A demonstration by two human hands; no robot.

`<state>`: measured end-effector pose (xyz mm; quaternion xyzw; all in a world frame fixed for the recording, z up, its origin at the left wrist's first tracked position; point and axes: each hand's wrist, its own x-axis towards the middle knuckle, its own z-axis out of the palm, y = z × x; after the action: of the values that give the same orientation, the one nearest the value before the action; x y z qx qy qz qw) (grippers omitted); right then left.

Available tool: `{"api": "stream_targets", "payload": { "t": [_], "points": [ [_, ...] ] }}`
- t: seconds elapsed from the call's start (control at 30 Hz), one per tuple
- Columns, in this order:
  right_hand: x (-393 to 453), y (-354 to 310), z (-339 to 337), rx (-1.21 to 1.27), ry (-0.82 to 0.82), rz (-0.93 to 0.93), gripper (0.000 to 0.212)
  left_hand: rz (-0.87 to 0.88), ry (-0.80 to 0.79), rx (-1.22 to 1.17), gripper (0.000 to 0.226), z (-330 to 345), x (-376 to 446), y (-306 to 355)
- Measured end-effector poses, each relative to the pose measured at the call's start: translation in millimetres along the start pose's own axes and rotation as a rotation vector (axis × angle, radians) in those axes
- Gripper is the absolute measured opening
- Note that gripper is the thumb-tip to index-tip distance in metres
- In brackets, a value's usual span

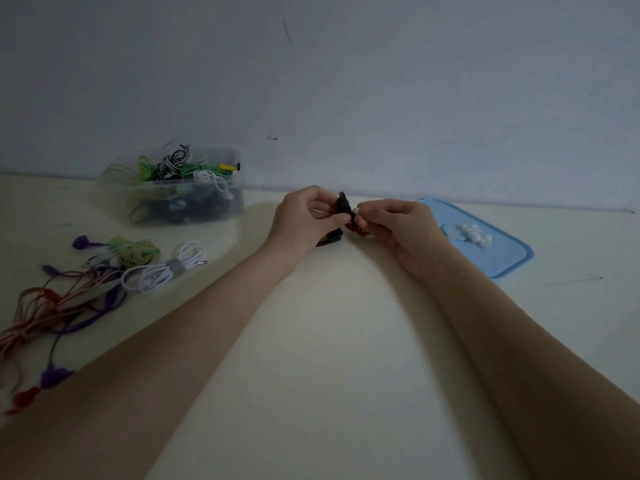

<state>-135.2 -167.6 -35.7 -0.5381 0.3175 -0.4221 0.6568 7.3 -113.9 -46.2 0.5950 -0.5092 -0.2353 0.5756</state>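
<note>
Both hands meet over the far middle of the cream table (339,341), close to the wall. My left hand (304,220) grips a small black cable bundle (343,206) with a black strap around it; more black and a bit of red cable show below the hand. My right hand (398,225) pinches a small white piece (356,211) right beside the bundle, and red cable (356,230) shows under its fingers. How the red and black parts join is hidden by the fingers.
A clear plastic box (180,199) of mixed cables stands at the back left. In front of it lie a strapped white cable coil (166,270), a green coil (136,252), and loose purple and orange cables (52,306). A blue lid (498,254) with small white pieces (472,233) lies right.
</note>
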Motion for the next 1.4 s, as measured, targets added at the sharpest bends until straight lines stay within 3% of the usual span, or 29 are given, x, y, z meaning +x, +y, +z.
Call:
{"api": "stream_targets", "payload": {
  "t": [0.4,0.73,1.13,1.4],
  "points": [
    [2.8,-5.5,-2.2,0.102,-0.061,0.115,0.010,0.236,-0.058,0.171,0.031,-7.1,-2.2,2.7],
    [4.2,-7.1,-3.1,0.115,-0.107,0.139,0.011,0.099,-0.082,-0.038,0.020,-8.0,-0.7,2.7],
    [3.2,-1.6,-2.8,0.057,-0.081,0.038,0.013,0.081,-0.066,-0.052,0.019,-7.0,-2.1,4.5],
    [4.3,-6.2,-5.4,0.141,-0.118,0.104,0.017,0.102,-0.070,-0.004,0.022,-6.1,-0.8,3.8]
  ]
}}
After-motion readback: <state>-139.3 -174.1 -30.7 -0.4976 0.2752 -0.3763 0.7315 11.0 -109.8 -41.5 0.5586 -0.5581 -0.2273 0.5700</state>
